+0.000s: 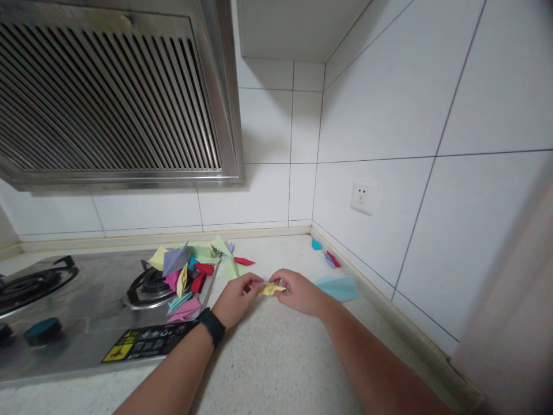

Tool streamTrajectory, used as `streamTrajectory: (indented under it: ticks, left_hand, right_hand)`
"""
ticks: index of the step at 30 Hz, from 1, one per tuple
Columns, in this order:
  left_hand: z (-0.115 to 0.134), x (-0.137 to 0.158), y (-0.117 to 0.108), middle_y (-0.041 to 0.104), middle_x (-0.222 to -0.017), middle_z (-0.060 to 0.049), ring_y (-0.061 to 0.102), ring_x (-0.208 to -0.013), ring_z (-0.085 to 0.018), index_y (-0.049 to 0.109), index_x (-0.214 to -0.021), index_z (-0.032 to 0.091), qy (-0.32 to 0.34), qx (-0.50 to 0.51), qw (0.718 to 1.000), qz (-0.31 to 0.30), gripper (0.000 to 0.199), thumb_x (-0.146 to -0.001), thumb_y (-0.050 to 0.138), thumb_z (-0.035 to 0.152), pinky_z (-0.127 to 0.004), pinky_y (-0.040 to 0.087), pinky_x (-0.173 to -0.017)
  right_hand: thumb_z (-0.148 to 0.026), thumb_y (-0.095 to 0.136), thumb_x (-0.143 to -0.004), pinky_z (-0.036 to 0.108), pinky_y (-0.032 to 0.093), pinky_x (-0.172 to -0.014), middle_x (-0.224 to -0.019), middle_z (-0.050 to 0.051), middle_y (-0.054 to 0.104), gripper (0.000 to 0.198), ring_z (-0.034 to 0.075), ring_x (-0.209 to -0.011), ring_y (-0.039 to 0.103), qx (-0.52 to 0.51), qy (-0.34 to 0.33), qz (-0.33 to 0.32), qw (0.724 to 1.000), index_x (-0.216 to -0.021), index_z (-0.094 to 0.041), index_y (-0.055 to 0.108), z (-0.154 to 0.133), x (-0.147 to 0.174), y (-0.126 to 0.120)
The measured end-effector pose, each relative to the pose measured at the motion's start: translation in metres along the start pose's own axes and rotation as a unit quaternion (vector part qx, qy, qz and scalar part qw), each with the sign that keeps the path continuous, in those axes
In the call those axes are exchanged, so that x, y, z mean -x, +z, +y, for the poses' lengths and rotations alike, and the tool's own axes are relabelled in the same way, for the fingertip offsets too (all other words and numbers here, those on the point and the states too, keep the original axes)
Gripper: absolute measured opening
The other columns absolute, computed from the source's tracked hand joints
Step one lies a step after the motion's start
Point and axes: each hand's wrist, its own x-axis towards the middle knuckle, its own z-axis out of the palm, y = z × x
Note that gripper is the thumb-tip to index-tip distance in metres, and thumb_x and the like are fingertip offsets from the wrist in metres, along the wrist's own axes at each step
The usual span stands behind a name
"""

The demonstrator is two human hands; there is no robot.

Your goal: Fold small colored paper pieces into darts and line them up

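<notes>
Currently, small folded yellow paper piece [272, 289] is gripped by left hand [237, 298] and right hand [300, 293], both pinched closed; pale-blue paper sheet [340, 288] seen right of it.

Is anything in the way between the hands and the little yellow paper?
Nothing visible: the left hand and right hand both pinch the yellow paper. The pale blue sheet lies beyond the right hand.
</notes>
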Motion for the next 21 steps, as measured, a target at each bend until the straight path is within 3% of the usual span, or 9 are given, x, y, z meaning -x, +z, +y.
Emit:
streamTrajectory:
  ticks: [10, 14, 21]
  left_hand:
    - [0.002, 0.000, 0.000, 0.068, -0.078, -0.003, 0.056, -0.069, -0.016, 0.069, -0.089, 0.017, 0.002, -0.010, 1.000, 0.006, 0.031, -0.087, 0.049, 0.041, -0.024, 0.038, -0.061]
    - [0.004, 0.000, 0.000, 0.068, -0.077, -0.003, 0.057, -0.069, -0.016, 0.069, -0.088, 0.017, -0.002, -0.012, 1.000, 0.012, 0.032, -0.087, 0.048, 0.041, -0.024, 0.038, -0.059]
    - [0.006, 0.001, -0.001, 0.070, -0.080, -0.002, 0.057, -0.068, -0.015, 0.069, -0.088, 0.019, 0.006, -0.025, 1.000, 0.011, 0.028, -0.087, 0.050, 0.039, -0.024, 0.038, -0.059]
  right_hand:
    - [-0.012, 0.062, -0.076, 0.024, 0.042, -0.067, -0.092, 0.000, 0.064, 0.033, 0.014, -0.077, 0.057, 0.000, 0.002, -0.018, 1.000, -0.107, -0.023, 0.059, -0.006, 0.002, -0.002]
    - [-0.010, 0.060, -0.077, 0.026, 0.045, -0.074, -0.102, 0.002, 0.061, 0.037, 0.015, -0.082, 0.058, -0.008, -0.028, -0.008, 1.000, -0.111, -0.023, 0.055, -0.008, 0.002, -0.001]
    - [-0.016, 0.064, -0.081, 0.029, 0.043, -0.083, -0.099, 0.003, 0.059, 0.023, 0.017, -0.093, 0.056, 0.018, -0.084, 0.011, 0.996, -0.103, -0.022, 0.059, -0.019, 0.001, -0.006]
